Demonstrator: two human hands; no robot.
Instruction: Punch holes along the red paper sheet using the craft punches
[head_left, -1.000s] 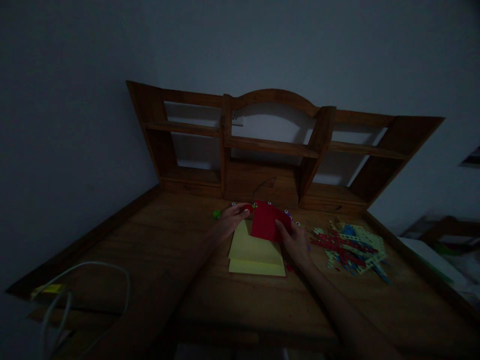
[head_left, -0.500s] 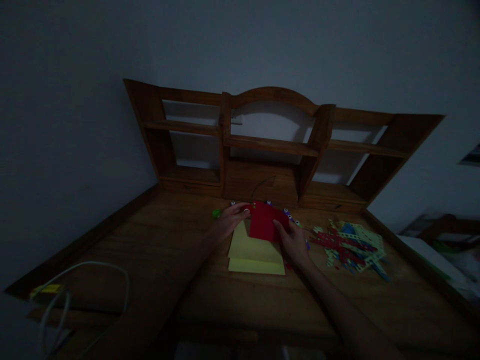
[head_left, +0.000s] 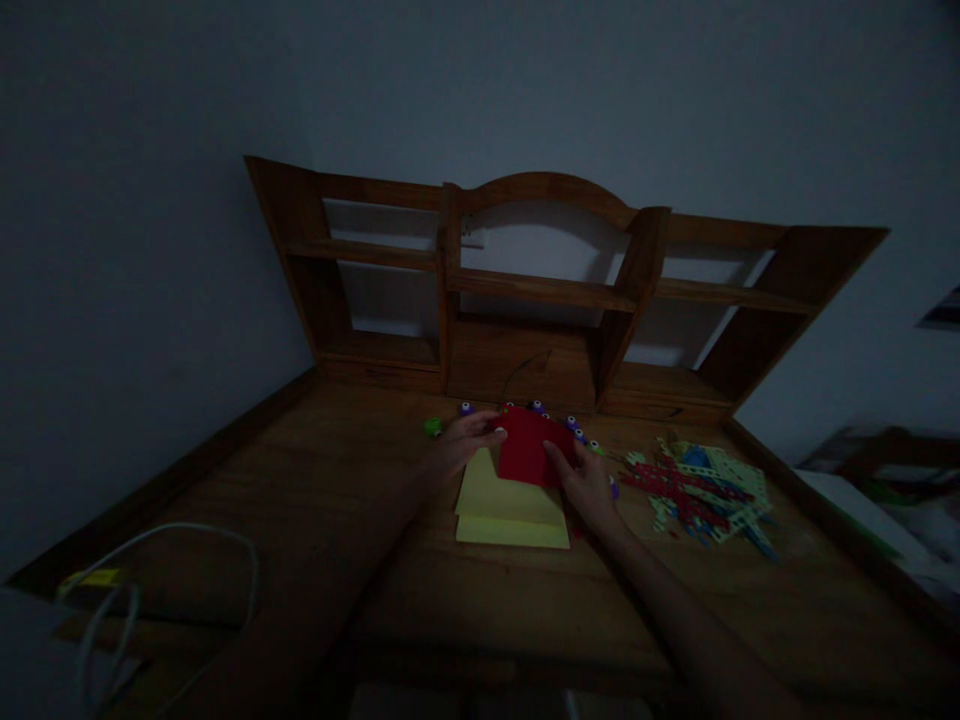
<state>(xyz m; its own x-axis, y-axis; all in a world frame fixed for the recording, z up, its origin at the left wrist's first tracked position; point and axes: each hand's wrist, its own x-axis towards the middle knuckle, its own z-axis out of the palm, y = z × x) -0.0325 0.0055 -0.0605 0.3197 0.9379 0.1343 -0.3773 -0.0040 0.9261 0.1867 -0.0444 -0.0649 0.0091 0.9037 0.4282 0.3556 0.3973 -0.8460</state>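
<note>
A square red sheet of paper (head_left: 523, 450) is held up between both hands above the desk. My left hand (head_left: 466, 440) pinches its left edge near the upper corner. On the opposite side, my right hand (head_left: 586, 484) grips the sheet with the thumb on the front face and the fingers behind it. Beneath lies pale yellow paper (head_left: 513, 515), partly covered by the red sheet. Small purple pieces with white, eye-like tops (head_left: 571, 424) sit behind and right of the sheet. A green piece (head_left: 433, 427) rests left of my left hand.
A pile of red, blue and pale perforated strips (head_left: 697, 490) lies on the right of the wooden desk (head_left: 450, 610). Wooden shelving (head_left: 540, 290) stands along the back against the wall. At the lower left, a white cable (head_left: 251, 560) loops near a yellow object (head_left: 94, 578).
My left hand has shifted slightly right, its thumb now on the red paper's left edge. The paper has moved very little, and the right hand stays in nearly the same place.
</note>
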